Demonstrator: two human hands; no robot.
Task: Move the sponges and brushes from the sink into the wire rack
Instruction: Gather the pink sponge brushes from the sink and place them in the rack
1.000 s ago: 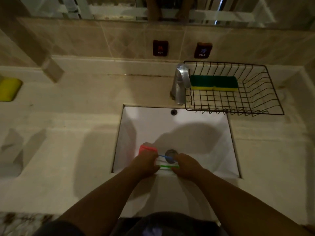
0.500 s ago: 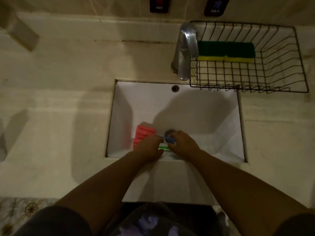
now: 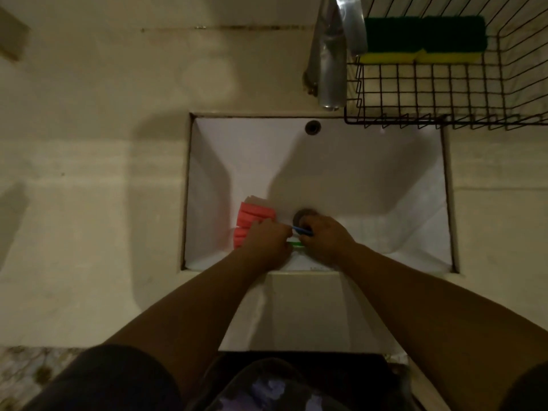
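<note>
A dim view looks straight down on a white rectangular sink (image 3: 341, 161) set into a pale stone countertop (image 3: 95, 179). Two bare forearms reach in from the bottom edge, and both hands meet at the sink's near edge, slightly left of centre. The left hand (image 3: 268, 243) rests palm down with its fingers curled over the ends of two thin brush handles; whether it actually grips them cannot be told. The right hand (image 3: 324, 240) is just beside it, fingers bent down over the other ends of the same handles, its grip likewise hidden. Between the two hands a short stretch of a blue brush handle (image 3: 301, 230) shows, and just nearer the viewer a short stretch of a green brush handle (image 3: 295, 244). A pink ridged sponge (image 3: 252, 219) lies on the sink floor against the left wall, touching the left hand's knuckles. The round drain (image 3: 304, 214) sits just beyond the right hand. At the sink's far right corner, on the countertop, stands a black wire rack (image 3: 444, 93), holding a green and yellow sponge (image 3: 424, 43) along its far edge. A chrome tap (image 3: 332, 54) stands just left of the rack.
</note>
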